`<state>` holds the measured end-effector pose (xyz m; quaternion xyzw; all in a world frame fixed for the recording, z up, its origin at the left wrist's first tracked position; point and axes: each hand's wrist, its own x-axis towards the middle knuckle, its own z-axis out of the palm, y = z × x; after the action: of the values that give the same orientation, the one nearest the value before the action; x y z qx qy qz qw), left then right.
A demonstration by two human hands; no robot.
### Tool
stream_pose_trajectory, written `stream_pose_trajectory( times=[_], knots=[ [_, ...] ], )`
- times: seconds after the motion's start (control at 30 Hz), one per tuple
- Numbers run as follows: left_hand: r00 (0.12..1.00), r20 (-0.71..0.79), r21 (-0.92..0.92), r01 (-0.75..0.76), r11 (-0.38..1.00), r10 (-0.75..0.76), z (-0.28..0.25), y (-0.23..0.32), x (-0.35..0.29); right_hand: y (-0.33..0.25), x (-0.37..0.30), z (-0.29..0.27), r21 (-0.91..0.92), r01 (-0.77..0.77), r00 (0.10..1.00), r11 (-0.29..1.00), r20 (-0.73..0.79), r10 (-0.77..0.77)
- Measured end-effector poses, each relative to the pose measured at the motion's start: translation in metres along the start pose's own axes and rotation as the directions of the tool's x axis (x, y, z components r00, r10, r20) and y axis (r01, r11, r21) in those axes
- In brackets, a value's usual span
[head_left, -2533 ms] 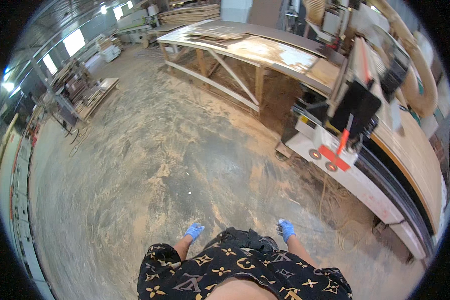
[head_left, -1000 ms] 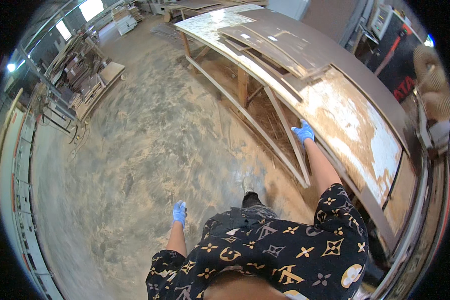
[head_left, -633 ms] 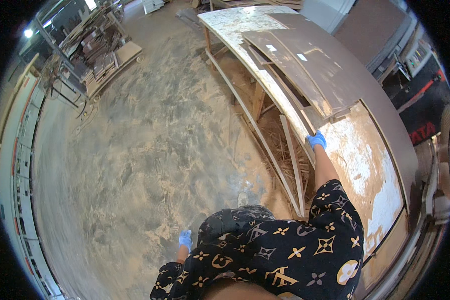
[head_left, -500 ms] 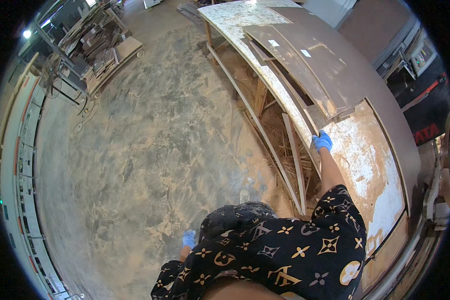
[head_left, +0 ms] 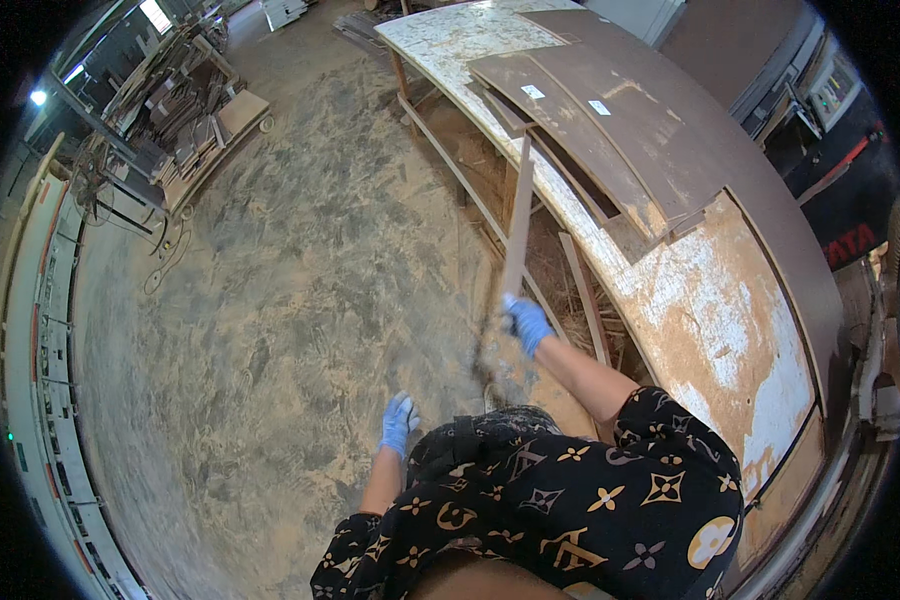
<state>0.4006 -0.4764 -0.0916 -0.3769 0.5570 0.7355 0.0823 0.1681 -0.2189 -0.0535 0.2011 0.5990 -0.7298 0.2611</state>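
Note:
My right hand (head_left: 530,325), in a blue glove, is closed round the near end of a long, narrow strip of board (head_left: 519,225). That strip slants up and away over the near side of the worktable, its far end by the table's edge. My left hand (head_left: 398,422), also gloved in blue, hangs over the floor left of my body; its fingers are loosely extended and nothing shows in them. On the worktable (head_left: 710,290), with its worn white and brown top, lie brown panels (head_left: 595,135) bearing small white labels.
Loose strips (head_left: 585,295) and scrap wood fill the space under the table. Dusty concrete floor (head_left: 290,300) spreads to the left. A low cart (head_left: 220,140) with stacked offcuts stands at the far left, near a cable (head_left: 165,262). A long pale machine (head_left: 45,390) runs along the left.
My right hand has brought the strip off the table's edge, left and toward me. My left hand has risen forward from beside my body. The view has shifted slightly.

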Motion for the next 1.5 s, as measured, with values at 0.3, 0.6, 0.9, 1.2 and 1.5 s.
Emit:
stream_pose_trajectory(
  times=[0.3,0.6,0.9,1.2,1.5],
  knots=[
    [0.951,0.31,-0.083,0.029,0.996,-0.002,0.01,0.069,-0.024,0.085,-0.118,0.14,-0.225,-0.028,0.767,0.974,0.621,0.166],
    [0.952,-0.232,-0.576,0.03,0.817,-0.199,-0.12,-0.029,-0.067,0.166,-0.125,0.204,-0.567,0.198,0.567,0.8,0.732,0.378],
    [0.571,-0.72,-0.676,-0.448,0.584,-0.395,-0.241,-0.248,-0.124,0.275,0.0,0.166,-0.846,0.303,0.494,0.439,0.533,0.687],
    [-0.617,-0.56,-0.236,-0.522,0.82,-0.554,-0.368,-0.398,-0.565,0.284,-0.036,0.198,-0.862,0.45,0.543,0.233,0.471,0.695],
    [0.342,-0.893,-0.449,-0.623,0.641,-0.292,-0.446,-0.322,-0.401,0.229,-0.107,0.193,-0.816,0.536,0.714,0.217,0.575,0.4]
  ],
)
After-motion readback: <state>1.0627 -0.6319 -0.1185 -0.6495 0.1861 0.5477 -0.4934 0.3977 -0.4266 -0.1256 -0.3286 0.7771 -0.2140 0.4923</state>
